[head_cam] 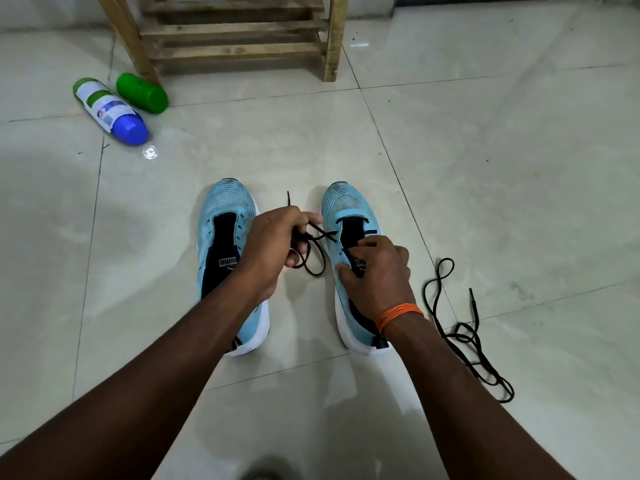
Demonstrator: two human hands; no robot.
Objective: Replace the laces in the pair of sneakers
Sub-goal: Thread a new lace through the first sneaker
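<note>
Two light-blue sneakers with black tongues stand side by side on the tiled floor, toes pointing away. The left sneaker (225, 216) has no lace in its eyelets. My left hand (273, 244) hovers between the shoes and grips a black lace (317, 252) that runs through the front eyelets of the right sneaker (346, 206). My right hand (375, 271) rests on the right sneaker's tongue and grips the shoe, thumb on its inner side. A second black lace (464, 332) lies loose on the floor to the right.
A white bottle with a blue cap (109, 110) and a green bottle (142, 93) lie on the floor at the far left. A small clear cap (150, 153) sits near them. A wooden rack (239, 36) stands at the back.
</note>
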